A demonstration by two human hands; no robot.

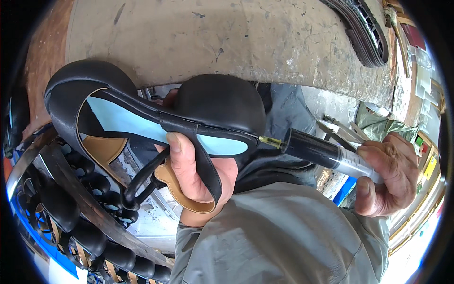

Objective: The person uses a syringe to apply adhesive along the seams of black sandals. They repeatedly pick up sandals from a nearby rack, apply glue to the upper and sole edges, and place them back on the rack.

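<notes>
My left hand (183,165) grips a black high-soled sandal (220,104) tilted on its side, with the thumb against its light blue insole (127,118). Some fingers wrap behind the sole and are partly hidden. A black strap with a tan lining hangs around that hand. In my right hand (390,173) is a clear plastic syringe (314,149) filled with dark fluid. Its yellowish tip (270,141) meets the seam between sole and insole at one end of the sandal; whether fluid is coming out cannot be seen.
A worn, stained workbench (189,42) spans the far side. Dark ridged strips (364,38) lie at its right. Several black sandals (90,236) hang or sit along a curved metal rack (71,189) at the lower left. Pointed metal tools (338,135) sit beyond the syringe.
</notes>
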